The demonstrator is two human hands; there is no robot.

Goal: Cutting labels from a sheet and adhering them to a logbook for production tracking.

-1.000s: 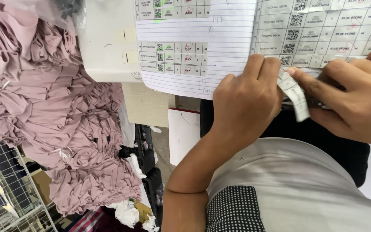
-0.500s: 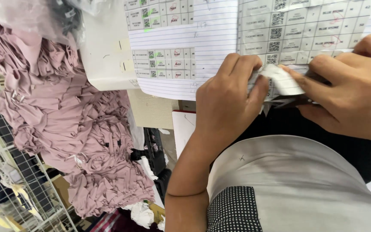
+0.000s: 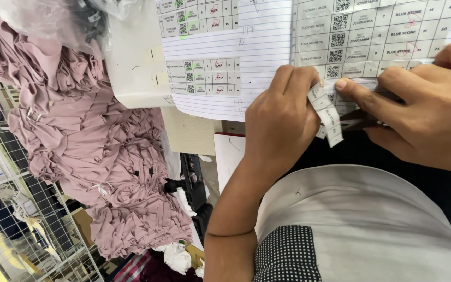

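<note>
My left hand pinches a narrow white strip of printed labels with its fingertips, and the strip's free end hangs down. My right hand holds the same strip from the right, its forefinger tip lying on the strip's upper end. A dark object shows under the right fingers; what it is cannot be made out. Both hands are at the lower edge of a lined paper sheet with rows of stuck-on label strips. Black cloth lies under the right hand.
A big heap of dusty-pink ruffled fabric pieces fills the left side, beside a wire rack. A white machine body and a clear plastic bag are at the upper left. My grey garment with a dotted pocket is below.
The label strip was bent between both hands; now it hangs downward from my left fingertips. The view has shifted, and both hands sit slightly lower in it.
</note>
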